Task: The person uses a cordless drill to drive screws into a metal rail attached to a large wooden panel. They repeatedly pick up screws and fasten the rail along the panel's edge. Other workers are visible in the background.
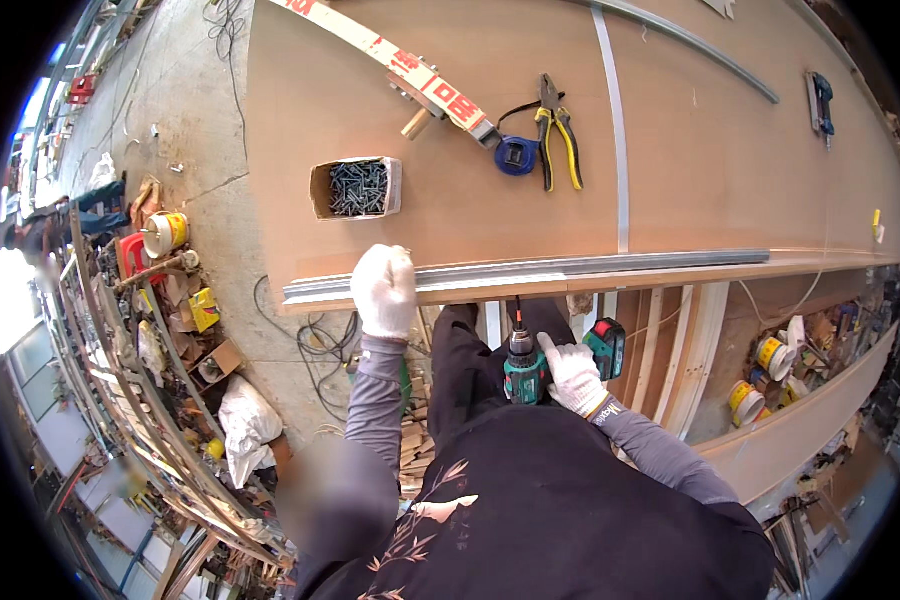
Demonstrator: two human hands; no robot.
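Note:
My left hand, in a white work glove, is closed in a pinch over the left part of the metal channel strips along the board's near edge. Whatever its fingertips hold is too small to tell. In my right hand, also gloved, is a green and black cordless drill. Its bit points away from me, just short of the board edge. The hand wraps the handle, between the drill's body and its battery. A small carton full of screws stands beyond my left hand.
On the large brown board lie a blue tape measure, yellow-black pliers, a marked wooden strip and a blue-black tool far right. Cables loop on the floor at left. Buckets stand lower right.

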